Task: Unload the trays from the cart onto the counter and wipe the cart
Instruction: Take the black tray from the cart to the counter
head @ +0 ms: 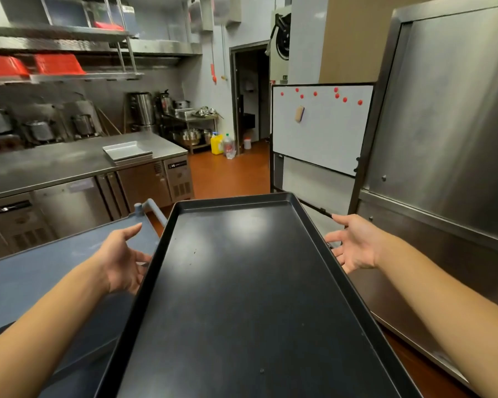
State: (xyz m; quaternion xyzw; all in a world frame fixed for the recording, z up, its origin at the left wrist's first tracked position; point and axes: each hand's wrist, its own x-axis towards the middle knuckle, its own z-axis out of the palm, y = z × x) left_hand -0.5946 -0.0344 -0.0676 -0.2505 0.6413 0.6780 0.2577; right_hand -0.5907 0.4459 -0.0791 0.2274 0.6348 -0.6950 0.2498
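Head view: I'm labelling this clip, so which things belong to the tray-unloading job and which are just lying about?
Job: black tray, left hand, right hand, blue cart, steel counter, silver trays.
Lying about: whiteboard, yellow jug, red crates.

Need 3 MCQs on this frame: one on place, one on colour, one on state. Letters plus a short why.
1. Where do the silver trays lie?
A. on the steel counter
B. on the floor
C. on the blue cart

2. What colour is the big tray between the hands?
A. red
B. black
C. white

3. How do the hands stand at the big tray?
A. both curled into fists above it
B. only one touches it
C. left hand and right hand at its long sides, fingers spread

Key: 1 A, the stack sits on the counter top at the left. 2 B, its whole surface is black. 3 C, one hand shows at each long edge with the fingers open.
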